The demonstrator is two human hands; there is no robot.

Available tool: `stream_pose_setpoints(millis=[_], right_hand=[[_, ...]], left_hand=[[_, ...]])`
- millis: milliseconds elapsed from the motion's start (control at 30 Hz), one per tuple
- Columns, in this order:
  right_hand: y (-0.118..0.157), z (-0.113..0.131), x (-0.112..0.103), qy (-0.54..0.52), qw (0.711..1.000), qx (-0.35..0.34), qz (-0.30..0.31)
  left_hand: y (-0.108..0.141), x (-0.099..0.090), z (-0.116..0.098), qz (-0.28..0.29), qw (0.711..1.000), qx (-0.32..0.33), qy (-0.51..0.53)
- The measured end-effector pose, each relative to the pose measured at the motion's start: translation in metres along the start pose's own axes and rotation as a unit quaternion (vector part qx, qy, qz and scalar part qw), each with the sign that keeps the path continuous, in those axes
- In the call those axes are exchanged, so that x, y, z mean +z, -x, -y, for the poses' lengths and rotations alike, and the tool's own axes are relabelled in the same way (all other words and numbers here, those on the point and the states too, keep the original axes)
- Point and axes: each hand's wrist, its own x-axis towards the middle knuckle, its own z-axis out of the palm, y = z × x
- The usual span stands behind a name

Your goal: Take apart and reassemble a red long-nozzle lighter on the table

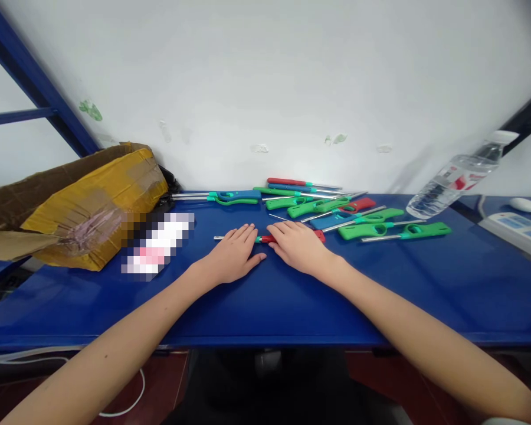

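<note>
Blue and glossy, the tabletop (265, 310) carries a red lighter (266, 239) with a thin metal rod, lying crosswise near the middle, mostly covered by both hands. The left hand (232, 257) lies flat across the rod side, fingers extended side by side and thumb spread away from them. The right hand (298, 247) arches over the red handle, whose end shows beyond it; whether its fingers pinch the handle I cannot tell, since the palm hides their undersides.

Close behind and beside the right hand, a loose heap of lighters (371, 230) crowds the table, their smooth green, blue and red handles overlapping, slim shiny rods pointing various ways. Another lighter (236, 198), blue and green with a looped guard, lies behind the left hand, near the pale, scuffed wall (265, 88).

To the left leans a cardboard box (110, 198), wrapped in wrinkled yellow tape, its brown flaps ragged; a pixelated patch (159, 239) sits between it and the left hand. At far right stand a clear ribbed plastic bottle (458, 180) with a white cap and, beside it, a pale flat device (520, 230)
</note>
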Motion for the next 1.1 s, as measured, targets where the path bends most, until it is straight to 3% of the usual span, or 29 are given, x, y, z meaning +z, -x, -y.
stream_pose_setpoints(millis=[67, 200, 300, 467, 600, 1100], right_hand=[[0.004, -0.01, -0.004, -0.01, 0.999, -0.027, -0.022], [0.011, -0.031, -0.009, -0.01, 0.999, -0.014, -0.033], [0.013, -0.039, -0.008, -0.035, 0.999, -0.013, -0.029], [0.011, -0.035, -0.004, -0.048, 0.998, -0.035, -0.025], [0.009, -0.03, 0.0, -0.055, 0.997, -0.041, -0.037], [0.009, -0.028, -0.003, -0.031, 0.998, -0.032, -0.045]], left_hand=[[0.0, -0.001, 0.001, 0.001, 1.0, 0.003, 0.008], [0.001, -0.003, 0.001, 0.01, 1.0, 0.004, 0.012], [0.0, -0.003, 0.0, -0.015, 1.0, 0.0, 0.007], [-0.005, 0.002, 0.002, -0.103, 0.994, 0.0, 0.048], [-0.009, 0.006, 0.006, -0.14, 0.985, 0.017, 0.102], [-0.011, 0.007, 0.011, -0.146, 0.973, 0.022, 0.176]])
